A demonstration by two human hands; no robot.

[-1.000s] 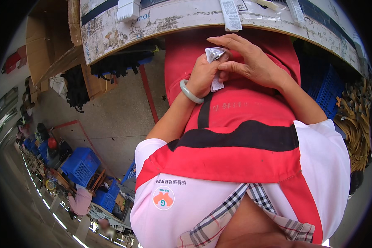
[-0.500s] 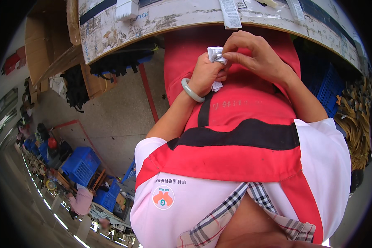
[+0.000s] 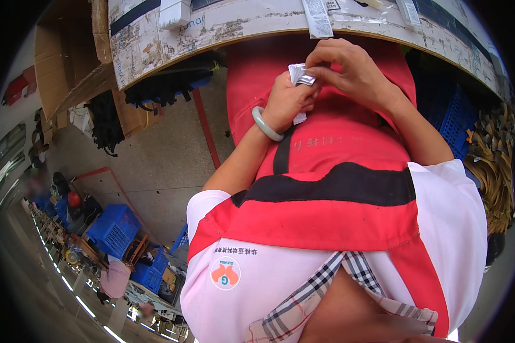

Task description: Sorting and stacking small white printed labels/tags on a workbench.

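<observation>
A small stack of white printed labels [image 3: 298,74] is gripped in my left hand [image 3: 286,102], just above the red apron [image 3: 332,117]. The lower end of the stack pokes out below my left fingers. My right hand [image 3: 352,70] pinches the top corner of the labels between thumb and fingertips. A pale bangle [image 3: 265,126] circles my left wrist. On the table edge beyond my hands lies a long strip of printed white labels [image 3: 317,20], its near end hanging over the edge.
A worn white tabletop [image 3: 234,23] spans the far side, with another white stack [image 3: 174,14] on it. An open cardboard box [image 3: 68,63] stands at far left. Blue crates [image 3: 455,123] and brown strips [image 3: 492,177] are at right. Another person [image 3: 115,277] works at lower left.
My right fingers have shifted slightly at the top of the labels, whose upper edges now fan apart a little more. My left hand keeps its hold in nearly the same place.
</observation>
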